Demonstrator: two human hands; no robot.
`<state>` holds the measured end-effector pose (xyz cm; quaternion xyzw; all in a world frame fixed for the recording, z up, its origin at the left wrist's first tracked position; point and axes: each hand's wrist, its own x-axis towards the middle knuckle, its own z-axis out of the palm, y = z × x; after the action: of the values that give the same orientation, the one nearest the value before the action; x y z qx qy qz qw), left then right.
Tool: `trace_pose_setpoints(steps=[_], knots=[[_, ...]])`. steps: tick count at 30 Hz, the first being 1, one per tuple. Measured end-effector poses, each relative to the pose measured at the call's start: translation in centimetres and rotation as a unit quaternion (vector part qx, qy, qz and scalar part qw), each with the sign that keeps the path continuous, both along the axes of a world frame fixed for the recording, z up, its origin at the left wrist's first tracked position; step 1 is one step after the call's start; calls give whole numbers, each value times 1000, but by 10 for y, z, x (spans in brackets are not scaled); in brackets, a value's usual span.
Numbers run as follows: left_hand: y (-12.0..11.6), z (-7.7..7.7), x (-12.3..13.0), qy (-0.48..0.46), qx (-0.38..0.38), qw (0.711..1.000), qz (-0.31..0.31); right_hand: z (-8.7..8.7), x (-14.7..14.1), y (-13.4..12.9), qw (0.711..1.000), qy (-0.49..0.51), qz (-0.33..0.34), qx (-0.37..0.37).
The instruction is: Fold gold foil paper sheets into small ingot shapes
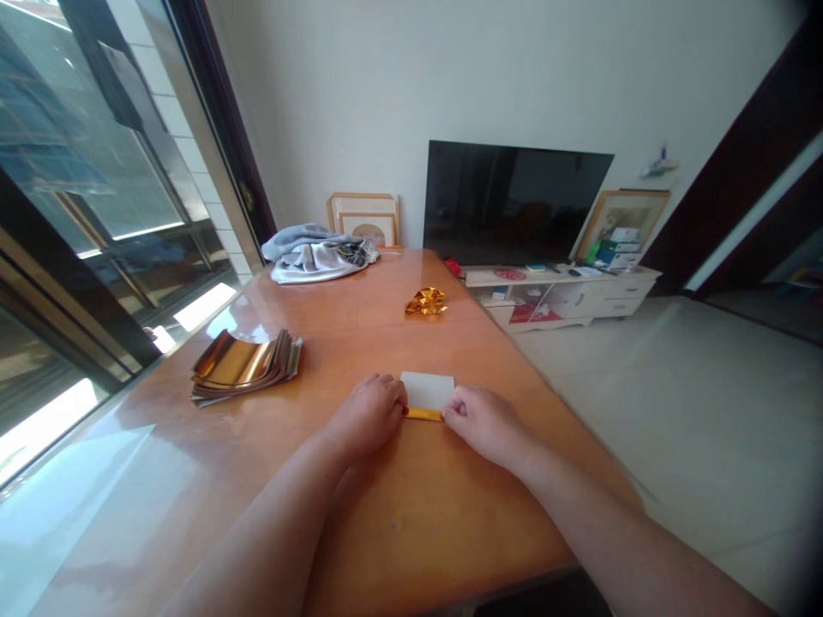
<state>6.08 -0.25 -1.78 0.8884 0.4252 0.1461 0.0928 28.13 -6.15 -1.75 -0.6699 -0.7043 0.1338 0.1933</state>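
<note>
A small sheet of paper point(428, 392), pale on top with a gold folded strip along its near edge, lies on the wooden table point(366, 343). My left hand point(371, 411) grips the sheet's left end with its fingers closed. On the right end, my right hand point(482, 417) pinches the near corner. Further left rests a curved stack of gold sheets point(248, 364). Beyond the hands, toward the back of the table, sits a crumpled or folded gold paper piece point(426, 301).
Grey cloth point(318, 254) is heaped at the table's far left end. Framed pictures point(369, 224) lean against the wall behind it. A television point(514, 206) stands over a white cabinet point(579, 296) beyond the table. The table's right edge runs beside my right arm.
</note>
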Motion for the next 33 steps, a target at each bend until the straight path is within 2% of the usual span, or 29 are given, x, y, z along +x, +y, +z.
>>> trace_pose_setpoints(steps=[7,12,22,28,33], knots=[[-10,11,4,43,34,998,9,3,-1,-2,1000,9,1,0],[-20,17,10,75,60,995,-33,3,-1,-2,1000,9,-3,2],[-29,23,15,103,1,991,-90,3,0,-2,1000,10,7,9],[-34,25,15,141,-36,985,-93,0,3,-2,1000,18,12,19],[-39,27,15,130,-24,988,-82,-5,6,-2,999,19,22,29]])
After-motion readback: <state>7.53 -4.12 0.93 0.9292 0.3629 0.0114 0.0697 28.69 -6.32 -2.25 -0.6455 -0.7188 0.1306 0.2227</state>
